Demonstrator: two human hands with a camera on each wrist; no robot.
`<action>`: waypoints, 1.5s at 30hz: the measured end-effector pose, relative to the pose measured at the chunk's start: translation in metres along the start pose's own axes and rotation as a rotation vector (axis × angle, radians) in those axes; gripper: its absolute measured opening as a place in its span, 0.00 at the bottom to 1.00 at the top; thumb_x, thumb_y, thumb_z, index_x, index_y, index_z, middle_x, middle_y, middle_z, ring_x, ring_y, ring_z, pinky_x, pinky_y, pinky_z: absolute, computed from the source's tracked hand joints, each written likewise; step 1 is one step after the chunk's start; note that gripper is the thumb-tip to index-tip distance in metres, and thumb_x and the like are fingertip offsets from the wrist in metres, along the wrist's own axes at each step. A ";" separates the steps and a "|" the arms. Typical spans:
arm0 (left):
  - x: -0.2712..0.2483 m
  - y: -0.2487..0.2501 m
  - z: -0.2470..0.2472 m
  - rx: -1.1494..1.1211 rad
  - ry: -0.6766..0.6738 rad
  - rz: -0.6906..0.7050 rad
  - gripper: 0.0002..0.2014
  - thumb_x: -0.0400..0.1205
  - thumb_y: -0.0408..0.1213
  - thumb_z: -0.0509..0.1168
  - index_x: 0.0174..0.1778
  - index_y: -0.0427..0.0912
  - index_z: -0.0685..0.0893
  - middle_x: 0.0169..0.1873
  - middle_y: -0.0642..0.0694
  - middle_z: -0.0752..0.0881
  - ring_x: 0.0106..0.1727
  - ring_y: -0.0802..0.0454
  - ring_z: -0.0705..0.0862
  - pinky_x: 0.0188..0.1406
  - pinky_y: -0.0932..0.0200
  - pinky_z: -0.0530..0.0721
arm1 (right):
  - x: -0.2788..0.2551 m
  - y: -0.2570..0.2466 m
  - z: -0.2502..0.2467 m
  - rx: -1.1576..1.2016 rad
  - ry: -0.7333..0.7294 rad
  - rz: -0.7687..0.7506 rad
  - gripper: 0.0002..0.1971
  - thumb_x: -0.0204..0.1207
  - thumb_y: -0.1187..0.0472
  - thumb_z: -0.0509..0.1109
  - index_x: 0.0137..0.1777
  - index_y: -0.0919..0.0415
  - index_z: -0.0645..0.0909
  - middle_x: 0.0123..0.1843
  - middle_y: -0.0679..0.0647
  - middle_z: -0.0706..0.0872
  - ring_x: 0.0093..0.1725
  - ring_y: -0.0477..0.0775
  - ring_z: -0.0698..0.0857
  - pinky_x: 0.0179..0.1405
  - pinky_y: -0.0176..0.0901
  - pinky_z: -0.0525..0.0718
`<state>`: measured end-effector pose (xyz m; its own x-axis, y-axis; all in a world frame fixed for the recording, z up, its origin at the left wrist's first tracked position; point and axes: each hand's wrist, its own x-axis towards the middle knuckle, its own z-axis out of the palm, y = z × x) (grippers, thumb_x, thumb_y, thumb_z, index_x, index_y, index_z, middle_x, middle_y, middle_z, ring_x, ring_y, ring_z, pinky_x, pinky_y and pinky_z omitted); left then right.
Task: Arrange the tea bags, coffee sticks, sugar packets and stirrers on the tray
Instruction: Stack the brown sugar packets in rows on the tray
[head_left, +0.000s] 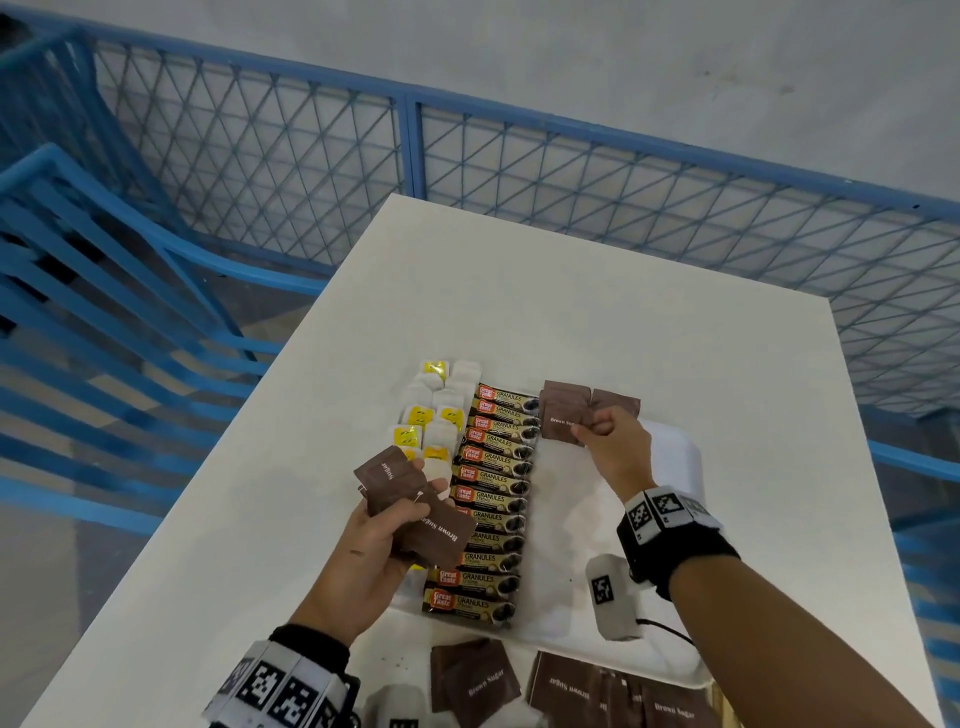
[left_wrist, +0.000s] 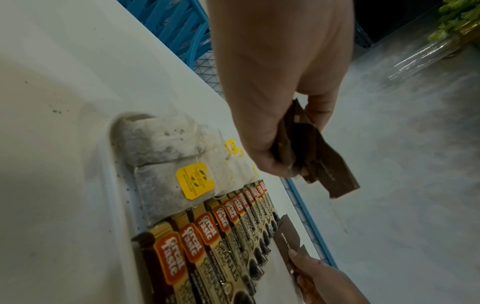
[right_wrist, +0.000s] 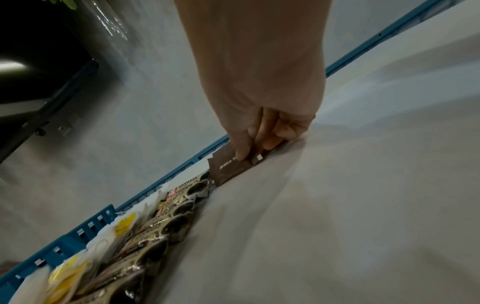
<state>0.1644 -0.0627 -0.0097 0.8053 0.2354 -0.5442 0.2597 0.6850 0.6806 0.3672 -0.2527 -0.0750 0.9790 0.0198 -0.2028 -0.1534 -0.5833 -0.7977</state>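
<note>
A white tray (head_left: 675, 457) lies on the white table. Tea bags (head_left: 431, 421) with yellow tags fill its left column, and a row of coffee sticks (head_left: 493, 499) lies beside them. My left hand (head_left: 379, 540) grips a bunch of brown sugar packets (head_left: 415, 509) above the tray's left side; the same bunch (left_wrist: 311, 156) shows in the left wrist view. My right hand (head_left: 608, 441) pinches one brown sugar packet (head_left: 563, 423) at the tray's far end, right of the coffee sticks, next to another packet (head_left: 615, 402). The pinched packet (right_wrist: 228, 166) touches the tray in the right wrist view.
More brown sugar packets (head_left: 576, 686) lie loose on the table at the near edge. A blue mesh fence (head_left: 467, 156) stands behind the table, and blue racks (head_left: 104, 312) to the left. The tray's right half (head_left: 613, 545) is bare.
</note>
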 end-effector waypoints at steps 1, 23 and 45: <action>0.000 0.000 0.000 0.001 0.001 0.000 0.21 0.81 0.22 0.56 0.68 0.42 0.76 0.56 0.39 0.87 0.48 0.47 0.87 0.29 0.55 0.87 | 0.000 0.001 0.001 0.004 0.010 -0.012 0.10 0.69 0.65 0.77 0.43 0.62 0.78 0.35 0.52 0.81 0.37 0.48 0.78 0.29 0.16 0.72; -0.003 -0.004 0.010 0.109 -0.044 0.108 0.20 0.69 0.34 0.69 0.57 0.45 0.82 0.42 0.42 0.91 0.39 0.47 0.89 0.37 0.52 0.80 | -0.127 -0.066 -0.003 0.176 -0.819 -0.154 0.05 0.74 0.56 0.73 0.38 0.52 0.81 0.31 0.43 0.81 0.28 0.35 0.78 0.31 0.26 0.74; -0.022 -0.022 0.036 0.291 -0.167 0.095 0.10 0.75 0.19 0.67 0.49 0.32 0.86 0.35 0.41 0.90 0.33 0.50 0.88 0.30 0.60 0.85 | -0.157 -0.039 -0.029 0.514 -0.548 0.036 0.06 0.77 0.64 0.68 0.52 0.58 0.82 0.39 0.50 0.84 0.37 0.45 0.78 0.33 0.33 0.74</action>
<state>0.1603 -0.1076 0.0046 0.9031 0.1563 -0.4000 0.3009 0.4343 0.8490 0.2238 -0.2571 0.0045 0.7860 0.4877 -0.3799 -0.3584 -0.1411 -0.9228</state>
